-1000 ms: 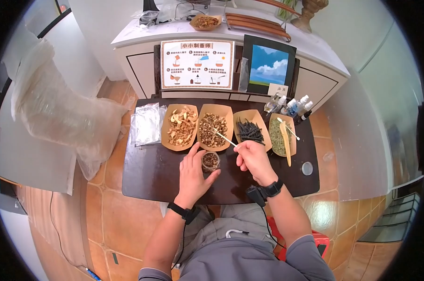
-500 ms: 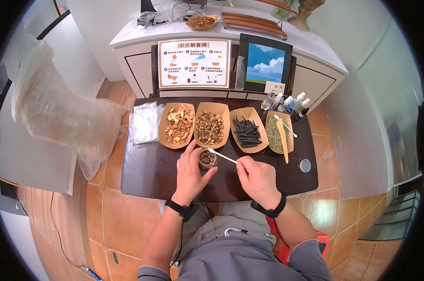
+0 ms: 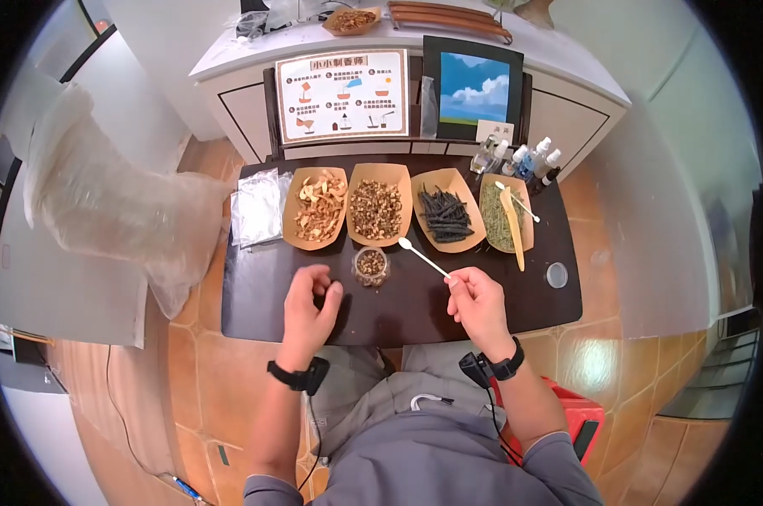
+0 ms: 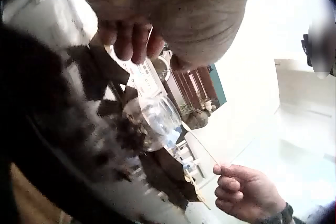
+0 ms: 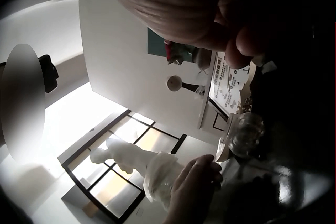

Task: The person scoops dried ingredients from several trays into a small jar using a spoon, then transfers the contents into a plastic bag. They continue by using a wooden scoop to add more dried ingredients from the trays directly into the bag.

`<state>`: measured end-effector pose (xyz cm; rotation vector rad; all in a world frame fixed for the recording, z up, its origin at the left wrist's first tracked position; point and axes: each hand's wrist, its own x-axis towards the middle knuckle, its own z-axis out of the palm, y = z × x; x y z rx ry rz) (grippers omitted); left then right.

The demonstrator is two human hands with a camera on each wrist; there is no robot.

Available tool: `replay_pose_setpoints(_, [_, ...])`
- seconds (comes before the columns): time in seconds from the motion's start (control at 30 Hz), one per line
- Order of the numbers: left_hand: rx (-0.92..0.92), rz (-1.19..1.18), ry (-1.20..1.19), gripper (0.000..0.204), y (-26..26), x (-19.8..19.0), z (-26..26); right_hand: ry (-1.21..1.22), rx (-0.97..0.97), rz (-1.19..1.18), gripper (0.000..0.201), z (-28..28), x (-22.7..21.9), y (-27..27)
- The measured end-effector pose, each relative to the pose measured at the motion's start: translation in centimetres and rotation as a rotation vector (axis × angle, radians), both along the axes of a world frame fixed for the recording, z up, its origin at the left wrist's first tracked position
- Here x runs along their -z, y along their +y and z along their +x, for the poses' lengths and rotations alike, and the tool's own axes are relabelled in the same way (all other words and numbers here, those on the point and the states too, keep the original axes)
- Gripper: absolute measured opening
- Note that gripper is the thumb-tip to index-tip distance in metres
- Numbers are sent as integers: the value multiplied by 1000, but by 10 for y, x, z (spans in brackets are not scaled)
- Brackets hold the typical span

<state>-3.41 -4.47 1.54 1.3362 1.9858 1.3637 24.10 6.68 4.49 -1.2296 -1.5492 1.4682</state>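
Note:
My right hand (image 3: pixel 479 304) pinches the handle end of a slim white spoon (image 3: pixel 423 256) between thumb and fingertips. The spoon's small bowl points up and left, just right of a small clear jar (image 3: pixel 371 266). Brown bits lie in the jar, which stands uncovered on the dark table. Left of the jar, apart from it, my left hand (image 3: pixel 310 305) hovers with fingers loosely curled and holds nothing. The left wrist view shows the jar (image 4: pixel 160 121) below the left fingers and the spoon in the right hand (image 4: pixel 249 192).
Behind the jar stand card trays of pale slices (image 3: pixel 318 207), brown bits (image 3: pixel 378 207), dark sticks (image 3: pixel 445 215) and green herb (image 3: pixel 499 223). A wooden stick (image 3: pixel 512 228) and another white spoon lie on the herb tray. A round clear lid (image 3: pixel 557 275), spray bottles (image 3: pixel 533 160) and plastic bags (image 3: pixel 257 209) sit around.
The spoon went from the tray of brown bits to over the jar, then right, away from it. My left hand let go of the jar and drew back left.

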Motion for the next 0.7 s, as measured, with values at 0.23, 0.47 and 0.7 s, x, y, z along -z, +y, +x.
replay_pose_setpoints(0.23, [316, -253, 414, 39, -31, -23, 0, 9, -14, -81, 16, 1, 2, -1])
replay_pose_setpoints(0.47, [410, -144, 536, 18, -27, -7, 5, 26, -14, -64, 16, 1, -3, 1])
replay_pose_setpoints(0.7, [362, -197, 627, 11, -25, -8, 13, 41, -6, -81, 16, 1, -2, -1])
